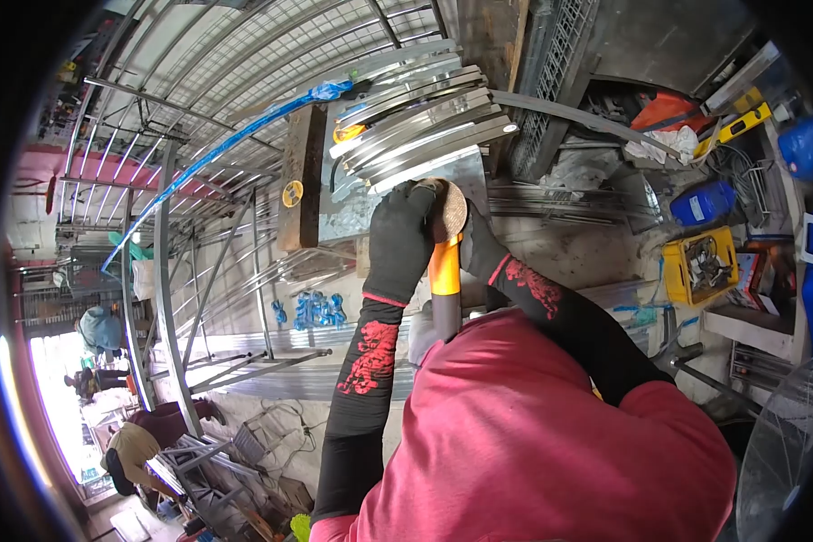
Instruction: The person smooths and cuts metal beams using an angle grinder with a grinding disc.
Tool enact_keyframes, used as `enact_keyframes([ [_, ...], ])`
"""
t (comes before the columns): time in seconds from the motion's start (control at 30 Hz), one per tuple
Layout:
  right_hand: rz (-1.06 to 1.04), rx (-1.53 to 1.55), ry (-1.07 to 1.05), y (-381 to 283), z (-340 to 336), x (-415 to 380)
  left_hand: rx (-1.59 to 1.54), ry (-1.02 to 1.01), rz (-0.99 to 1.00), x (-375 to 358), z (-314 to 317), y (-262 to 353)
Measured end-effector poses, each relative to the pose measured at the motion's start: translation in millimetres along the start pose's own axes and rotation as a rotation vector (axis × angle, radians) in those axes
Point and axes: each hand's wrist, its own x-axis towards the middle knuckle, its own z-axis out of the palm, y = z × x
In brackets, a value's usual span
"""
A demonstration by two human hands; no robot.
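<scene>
An angle grinder with an orange body and dark rear end stands upright between my hands, its tail close to my shirt. A round brownish abrasive disc is at its top end. My left hand, in a dark glove, is closed at the disc's left side by the grinder head. On the right, my right hand, also gloved, presses in behind the disc and grinder; its fingertips are hidden there. Just beyond the hands, several shiny metal bars lie in a stack on a metal-topped bench.
A long blue-wrapped strip slants left from the bench. Metal frames stand on the left, where another person bends over. At right are a yellow crate, a blue container, a yellow level and a fan.
</scene>
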Motion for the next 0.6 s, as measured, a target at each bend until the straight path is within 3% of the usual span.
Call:
enact_keyframes([
  [0.07,0.063,0.054,-0.063,-1,-9,3,0.019,-0.021,-0.088,-1,-1,-3],
  [0.13,0.138,0.161,-0.241,2,-28,14,-0.152,0.009,-0.136,-3,1,-6],
  [0.2,0.108,0.21,-0.237,8,-34,19,-0.202,0.054,-0.094,-5,-1,-6],
  [0.27,0.079,0.259,-0.378,5,-25,11,-0.252,0.096,-0.055,-6,-4,-2],
  [0.33,0.047,0.201,-0.343,4,-17,9,-0.307,0.001,-0.071,-7,-6,3],
  [0.4,-0.148,-0.21,-0.193,5,-10,7,-0.282,0.007,-0.073,-11,-2,3],
  [0.47,-0.072,-0.094,-0.158,4,-5,4,-0.131,0.073,-0.051,-12,2,2],
  [0.6,-0.049,-0.226,-0.084,6,-12,2,-0.028,0.066,-0.141,-14,0,1],
])
